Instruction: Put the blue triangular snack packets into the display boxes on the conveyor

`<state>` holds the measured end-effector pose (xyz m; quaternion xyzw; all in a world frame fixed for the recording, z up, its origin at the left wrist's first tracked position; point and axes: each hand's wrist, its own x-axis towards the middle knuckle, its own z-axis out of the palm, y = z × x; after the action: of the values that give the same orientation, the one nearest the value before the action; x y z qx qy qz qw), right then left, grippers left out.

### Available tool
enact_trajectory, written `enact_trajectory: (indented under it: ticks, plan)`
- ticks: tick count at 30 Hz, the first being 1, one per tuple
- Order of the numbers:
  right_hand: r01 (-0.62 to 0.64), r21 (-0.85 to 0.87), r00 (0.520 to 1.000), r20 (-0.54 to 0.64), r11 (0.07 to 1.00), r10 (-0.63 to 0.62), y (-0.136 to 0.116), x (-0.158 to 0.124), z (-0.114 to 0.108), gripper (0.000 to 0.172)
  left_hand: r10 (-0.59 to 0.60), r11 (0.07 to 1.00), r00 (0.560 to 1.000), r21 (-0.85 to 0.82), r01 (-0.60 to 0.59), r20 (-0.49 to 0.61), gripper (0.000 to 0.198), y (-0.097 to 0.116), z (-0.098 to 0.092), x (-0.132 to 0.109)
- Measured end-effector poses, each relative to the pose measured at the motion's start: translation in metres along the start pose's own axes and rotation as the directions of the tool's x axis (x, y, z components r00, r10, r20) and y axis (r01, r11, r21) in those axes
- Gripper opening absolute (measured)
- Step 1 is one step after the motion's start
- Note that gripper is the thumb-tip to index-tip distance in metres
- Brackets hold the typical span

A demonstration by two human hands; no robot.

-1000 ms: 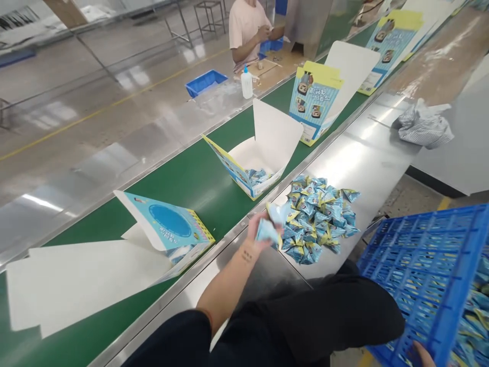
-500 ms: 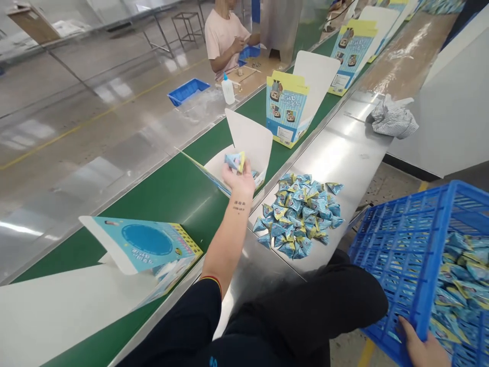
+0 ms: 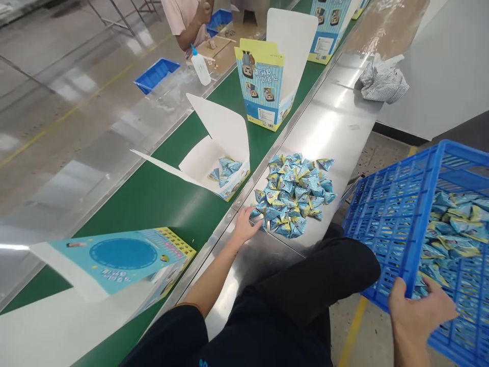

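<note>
My left hand (image 3: 246, 224) is at the near left edge of a pile of small blue-and-yellow triangular packets (image 3: 294, 193) on the steel ledge. Its thumb and fingers are apart beside an outer packet, with none lifted. My right hand (image 3: 418, 308) grips the rim of a blue plastic crate (image 3: 428, 219), which is tilted and holds many more of these packets. Beyond my left hand, an open carton (image 3: 214, 120) with raised white flaps stands on the green conveyor belt (image 3: 160, 188). Several packets (image 3: 227, 171) lie inside it.
Another open carton (image 3: 122, 255) sits at the near left of the belt, and a printed carton (image 3: 263, 86) stands farther along. A striped cloth bundle (image 3: 384, 81) lies on the ledge. Across the belt are a glue bottle (image 3: 200, 66), a blue tray (image 3: 156, 75) and a person (image 3: 187, 23).
My left hand has come back from the open carton to the pile, and the packet it held is gone from it. My view has shifted; my right hand still grips the crate.
</note>
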<state>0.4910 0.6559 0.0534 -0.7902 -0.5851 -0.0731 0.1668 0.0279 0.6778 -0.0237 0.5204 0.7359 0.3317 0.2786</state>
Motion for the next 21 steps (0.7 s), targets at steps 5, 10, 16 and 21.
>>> enact_trajectory:
  ticks: [5,10,16,21]
  plan:
    - [0.255,0.401,0.870,0.302,0.880,-0.390,-0.151,-0.012,-0.010,0.043,0.128,0.909,0.926,0.331,-0.252,0.356,0.040,0.002,0.009,-0.006]
    - [0.447,0.209,0.348,0.855,0.870,-0.385,-0.248,-0.008,0.034,0.052,0.014,0.846,0.824,0.433,-0.312,0.567,0.032,0.001,0.020,-0.024]
    - [0.582,0.186,0.198,0.912,0.791,-0.360,-0.260,-0.036,0.064,0.050,-0.080,0.911,0.785,0.365,-0.192,0.615,0.039,-0.013,0.009,-0.057]
    - [0.636,0.261,0.103,0.904,0.726,-0.414,-0.264,-0.044,0.069,0.046,-0.176,0.903,0.831,0.423,-0.077,0.528,0.037,-0.012,0.001,-0.055]
